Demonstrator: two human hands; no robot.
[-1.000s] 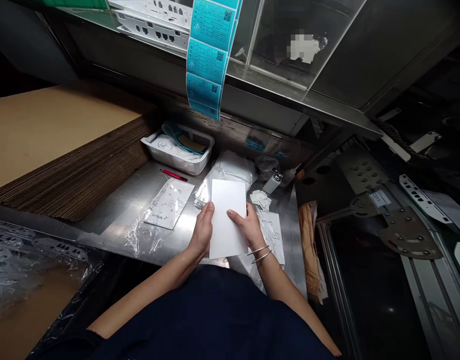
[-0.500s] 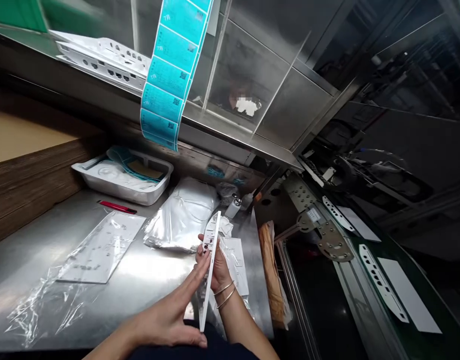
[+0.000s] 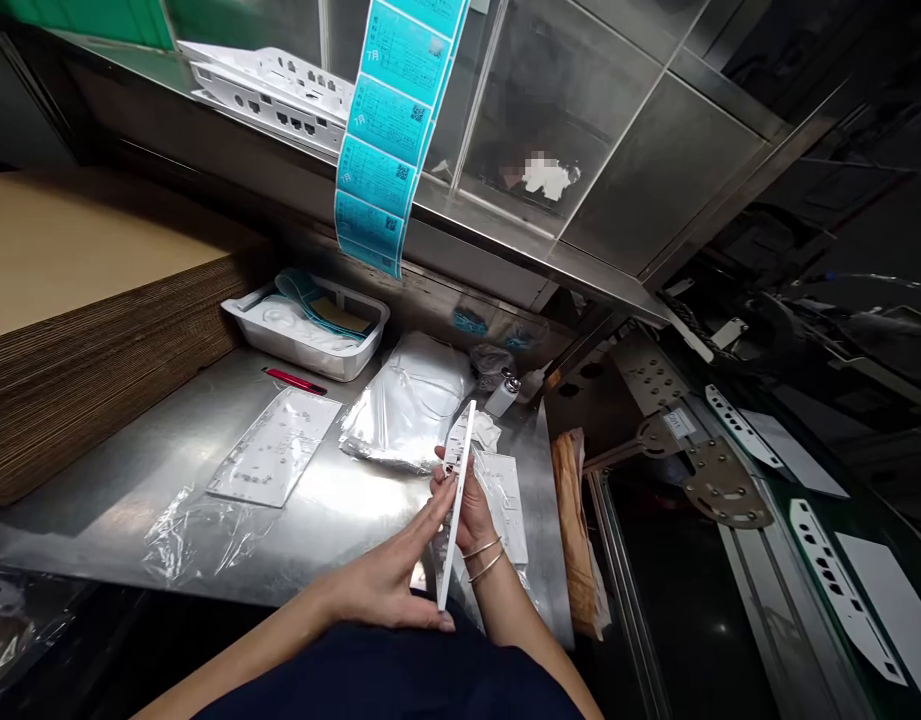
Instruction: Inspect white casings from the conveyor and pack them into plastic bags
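A thin white plastic cover (image 3: 458, 510) is held almost edge-on in front of my body, with small moulded shapes along its left face. My right hand (image 3: 471, 508), with two bangles on its wrist, grips it from the right, fingertips curling round to the left face. My left hand (image 3: 392, 580) lies along the other side, its fingers against the face and its thumb at the lower end. Behind and to the right, another white cover (image 3: 509, 500) lies partly under clear film. A bagged white cover (image 3: 276, 445) rests on the metal table (image 3: 355, 530) at left.
A pile of clear plastic bags (image 3: 411, 395) lies beyond my hands, with a red cutter (image 3: 295, 381) and a white tray (image 3: 302, 345) farther left. Stacked cardboard (image 3: 122, 370) stands at far left. Blue labels (image 3: 377, 170) hang overhead. White panels (image 3: 842, 590) lie on the green conveyor.
My view has swung to the left, so the scene sits farther right in the picture. Both hands keep the same hold on the cover.
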